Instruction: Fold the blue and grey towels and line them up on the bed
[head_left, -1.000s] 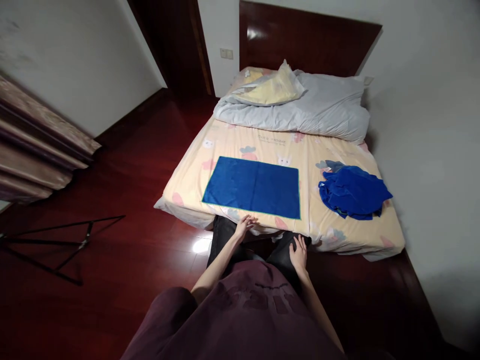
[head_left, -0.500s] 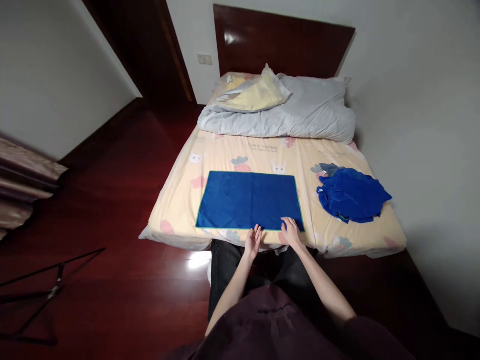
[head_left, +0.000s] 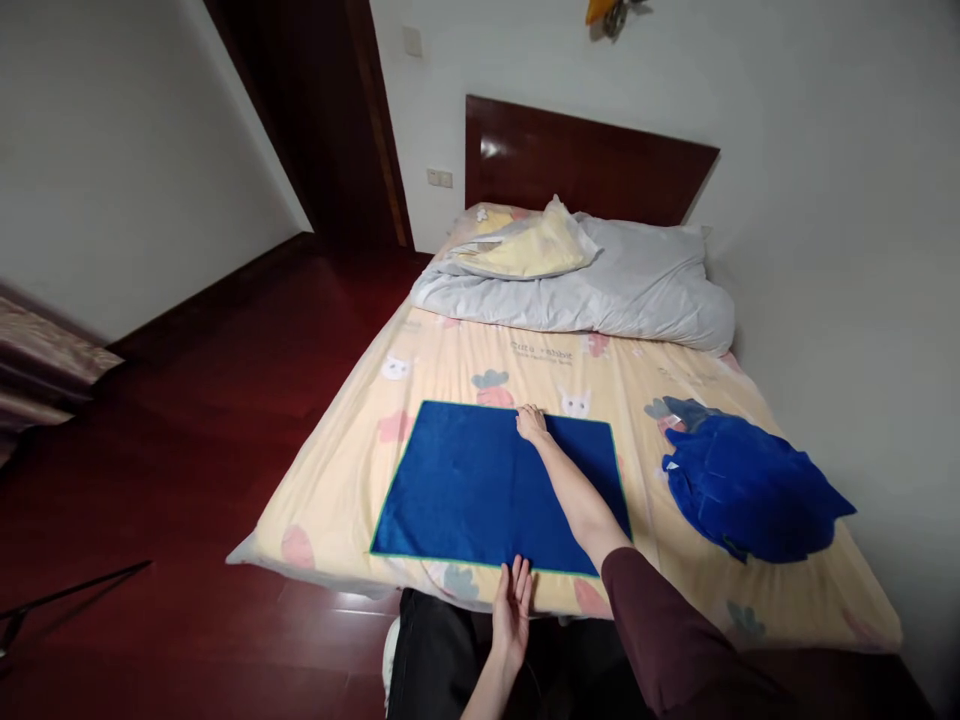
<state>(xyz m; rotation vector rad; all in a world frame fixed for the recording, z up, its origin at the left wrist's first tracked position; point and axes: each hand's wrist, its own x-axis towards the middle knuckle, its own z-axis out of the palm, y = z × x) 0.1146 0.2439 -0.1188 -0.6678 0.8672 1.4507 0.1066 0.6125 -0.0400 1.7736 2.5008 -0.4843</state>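
Observation:
A blue towel (head_left: 450, 485) with a thin green border lies spread flat on the bed, a faint crease running down its middle. My right hand (head_left: 532, 424) reaches across it to the far edge near that crease, its fingers bent and closed on the edge. At the near edge my left hand (head_left: 512, 612) is turned palm up with its fingers stretched out, the tips by the towel's border. To the right lies a loose heap of blue towels (head_left: 757, 490), with a greyish piece of cloth showing at its back.
The bed (head_left: 337, 450) has a pale yellow sheet printed with rabbits and carrots. A grey quilt (head_left: 637, 290) and a yellow pillow (head_left: 532, 250) lie by the dark headboard (head_left: 585, 160). A thin black stand (head_left: 75, 590) is on the floor at the left.
My right hand has moved from the towel's near edge to its far edge. My left hand stays by the near edge, palm up. The view has tilted up and come closer.

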